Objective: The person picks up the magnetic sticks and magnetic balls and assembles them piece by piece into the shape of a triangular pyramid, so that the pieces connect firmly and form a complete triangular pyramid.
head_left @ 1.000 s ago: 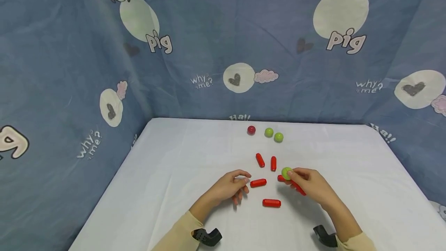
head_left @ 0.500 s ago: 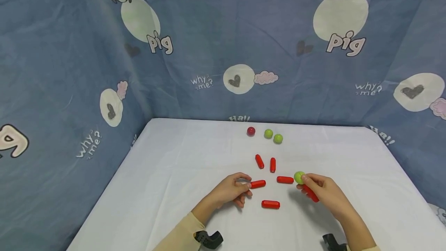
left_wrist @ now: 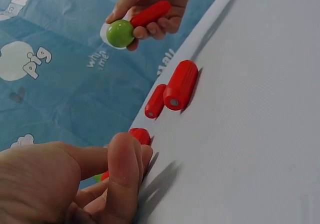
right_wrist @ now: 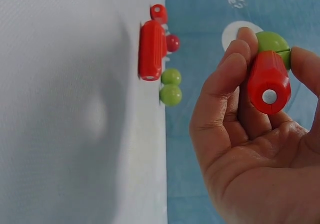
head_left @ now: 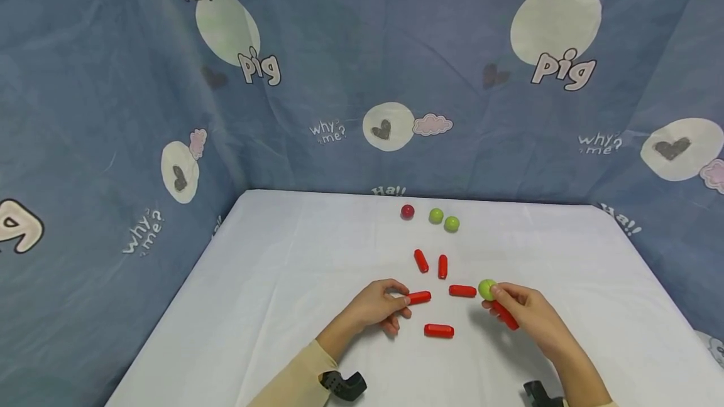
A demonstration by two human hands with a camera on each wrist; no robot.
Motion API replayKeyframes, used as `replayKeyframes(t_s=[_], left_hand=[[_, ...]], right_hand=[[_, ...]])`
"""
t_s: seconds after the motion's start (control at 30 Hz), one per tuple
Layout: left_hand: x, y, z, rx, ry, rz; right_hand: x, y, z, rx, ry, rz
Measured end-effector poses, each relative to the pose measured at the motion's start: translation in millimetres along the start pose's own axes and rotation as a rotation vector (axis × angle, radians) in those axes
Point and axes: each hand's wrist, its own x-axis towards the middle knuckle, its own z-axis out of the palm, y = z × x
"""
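My right hand [head_left: 526, 309] grips a green ball [head_left: 488, 289] with a red rod [head_left: 505, 316] set against it, both raised over the white table. In the right wrist view this rod [right_wrist: 270, 86] shows a round silvery end facing the camera, and thumb and fingertips pinch the ball [right_wrist: 274, 41] behind it. My left hand [head_left: 373, 306] is low over the table, thumb and index finger pinching the left end of another red rod [head_left: 420, 298]. The left wrist view shows this rod [left_wrist: 141, 135] poking out past the thumb, the rest of it hidden.
Around the hands lie more red rods: one in front [head_left: 438, 331], one between the hands [head_left: 462, 291], and two behind [head_left: 421, 260]. Farther back sit a dark red ball [head_left: 407, 211] and two green balls [head_left: 436, 216]. A blue printed cloth [head_left: 339, 68] hangs behind the table.
My right hand has moved right and slightly towards me with the ball and rod, uncovering the rod between the hands. My left thumb and fingers have closed on the left rod's end.
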Motion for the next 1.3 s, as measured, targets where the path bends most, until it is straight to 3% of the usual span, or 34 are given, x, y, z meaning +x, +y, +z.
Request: replayKeyframes(t_s=[0.13,0.43,1.3], left_hand=[[1.3,0.8,2.4,-0.006,0.021,-0.017],[5.1,0.1,8.7,0.010,0.045,0.035],[4.3,8.1,14.2,0.121,0.112,0.013]], right_hand=[[0.6,0.3,0.6,-0.007,0.004,0.005],[-0.6,3.0,3.4,0.016,0.010,0.032],[1.9,2.4,11.5,0.015,0.015,0.017]])
